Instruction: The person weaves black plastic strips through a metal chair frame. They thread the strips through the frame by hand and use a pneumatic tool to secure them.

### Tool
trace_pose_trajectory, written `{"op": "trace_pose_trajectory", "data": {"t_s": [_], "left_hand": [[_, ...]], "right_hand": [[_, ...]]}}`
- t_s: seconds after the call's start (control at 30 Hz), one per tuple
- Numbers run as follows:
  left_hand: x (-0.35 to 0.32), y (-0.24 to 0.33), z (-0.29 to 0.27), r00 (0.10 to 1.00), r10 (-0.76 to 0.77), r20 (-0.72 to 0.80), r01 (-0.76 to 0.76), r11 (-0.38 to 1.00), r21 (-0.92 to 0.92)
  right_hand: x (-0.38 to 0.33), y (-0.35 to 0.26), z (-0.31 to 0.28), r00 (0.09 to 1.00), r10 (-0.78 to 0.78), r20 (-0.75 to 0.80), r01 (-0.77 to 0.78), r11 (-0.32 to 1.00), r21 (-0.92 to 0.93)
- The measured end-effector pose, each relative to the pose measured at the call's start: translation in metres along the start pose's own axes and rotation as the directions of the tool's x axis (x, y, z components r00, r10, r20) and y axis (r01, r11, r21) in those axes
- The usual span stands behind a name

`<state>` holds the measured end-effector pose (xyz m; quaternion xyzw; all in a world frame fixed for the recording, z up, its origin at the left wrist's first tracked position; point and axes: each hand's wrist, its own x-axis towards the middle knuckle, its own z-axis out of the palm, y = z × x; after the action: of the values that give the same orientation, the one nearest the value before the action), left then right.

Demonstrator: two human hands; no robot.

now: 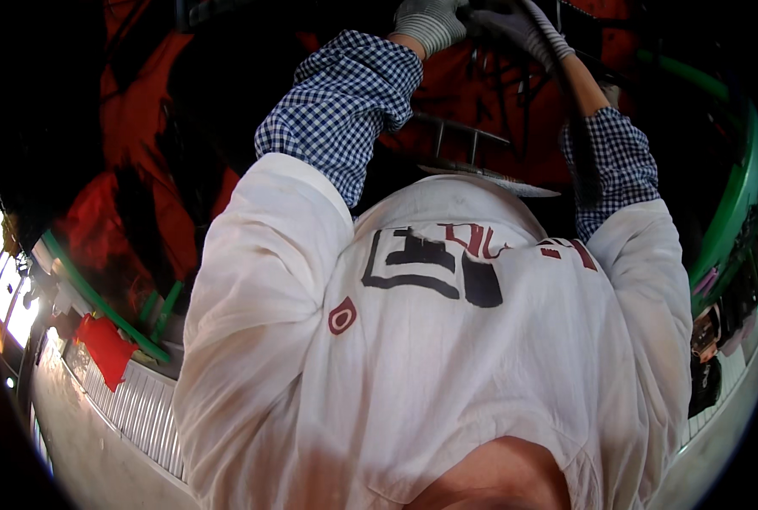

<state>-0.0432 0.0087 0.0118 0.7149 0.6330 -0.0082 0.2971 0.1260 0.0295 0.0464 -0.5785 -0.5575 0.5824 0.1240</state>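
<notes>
Both my hands are at the top edge, in grey-white knit gloves with ribbed cuffs, partly cut off by the frame. My left hand (431, 24) is closed, its fingers curled towards the middle. Close by on the right, my right hand (525, 32) reaches inward with bent fingers, seemingly closed. Between them is something dark that I cannot make out. A black cable or strap (557, 47) passes in front of my right wrist. Behind and below the hands spreads a dark red surface (447, 85) with black streaks.
A grey metal piece with crossbars (468, 140) lies against my belly. Green curved rails (740, 195) bend round both sides. Low on the left hangs a red cloth (107, 348) beside a ribbed pale panel (145, 412). Dark items (706, 382) sit at the lower right.
</notes>
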Motion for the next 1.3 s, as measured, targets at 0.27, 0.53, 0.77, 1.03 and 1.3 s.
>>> {"op": "trace_pose_trajectory", "data": {"t_s": [0.27,0.53,0.77,1.03,1.3], "left_hand": [[-0.002,-0.022,0.016,0.998,0.047,-0.051,-0.045,0.998,0.04],[-0.011,-0.027,0.025,0.899,0.29,-0.328,-0.288,0.956,0.055],[0.009,0.004,0.026,0.955,0.297,-0.005,-0.276,0.895,0.35],[0.037,0.004,-0.023,0.876,0.077,0.476,-0.043,0.996,-0.083],[0.069,-0.003,-0.007,0.8,0.235,0.552,-0.129,0.966,-0.224]], "right_hand": [[0.031,-0.004,0.005,0.974,-0.179,-0.141,0.091,0.873,-0.479],[0.089,0.034,0.003,0.997,-0.032,-0.071,-0.01,0.857,-0.516],[0.111,0.076,-0.013,0.994,0.088,-0.07,-0.112,0.832,-0.543],[-0.022,0.023,-0.008,0.67,-0.731,-0.127,0.479,0.557,-0.678],[-0.016,0.083,0.014,0.717,-0.645,0.264,0.404,0.076,-0.911]]}}
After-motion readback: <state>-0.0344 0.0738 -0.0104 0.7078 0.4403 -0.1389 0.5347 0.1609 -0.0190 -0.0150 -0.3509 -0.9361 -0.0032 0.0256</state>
